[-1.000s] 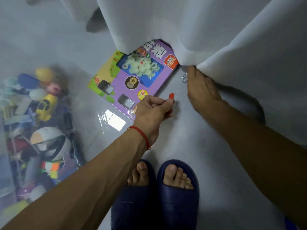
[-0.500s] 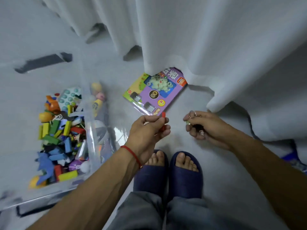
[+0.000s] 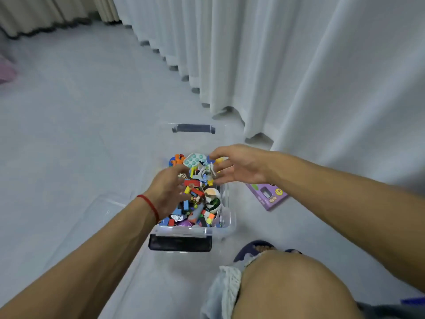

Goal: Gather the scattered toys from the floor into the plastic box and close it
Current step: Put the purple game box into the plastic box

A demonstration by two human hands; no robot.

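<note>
Change: both hands, seen half a second ago low by the curtain with small pieces pinched, are now found over the open box at frame centre.
Left hand [image 3: 169,192]: held above the left part of the box, a red cord worn at the wrist; fingers loosely spread, nothing seen clamped in them.
Plastic box [image 3: 226,221]: clear, set on the floor at centre, piled with coloured toys [image 3: 195,203]; a dark latch [image 3: 179,244] is shown on its near end.
Lid [image 3: 193,128]: laid on the floor beyond the box, in the upper middle.
Right hand [image 3: 239,165]: held over the far right of the box, fingers apart, nothing gripped.
Purple toy package [image 3: 269,195]: left on the floor right of the box, near the white curtain [image 3: 299,77].
</note>
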